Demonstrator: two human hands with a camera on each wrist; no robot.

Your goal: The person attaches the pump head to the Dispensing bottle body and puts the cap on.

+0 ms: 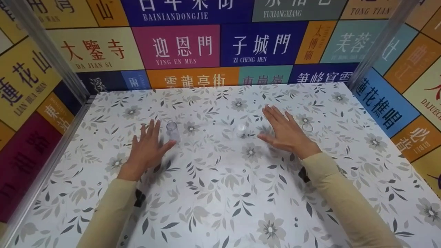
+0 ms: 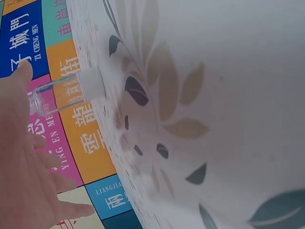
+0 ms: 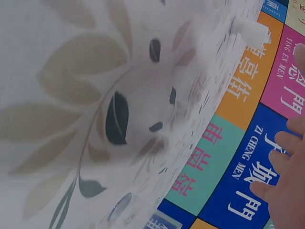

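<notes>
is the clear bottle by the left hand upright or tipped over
Upright: the clear bottle stands on its base, neck pointing away from the table in the left wrist view.

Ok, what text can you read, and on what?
"大鑒寺 DA JIAN SI": cream panel
"迎恩門 YING EN MEN": pink panel
"子城門 ZI CHENG MEN": blue panel
"蓮花山 LIAN HUA SHAN": yellow panel
"BAINIANDONGJIE": top blue panel
"YUXIANGXIANG": gray panel
"TONG TIAN": tan panel
"雲龍亭街": orange panel
"蓮花樵唱": azure panel
"必背 BIBEI": lower orange panel
Others: cut off, faint or blurred.
Bottle, white object: none legible.

Both sleeves (image 1: pixel 346 198) are beige, with what looks like black gear (image 1: pixel 139 198) beneath each.
</notes>
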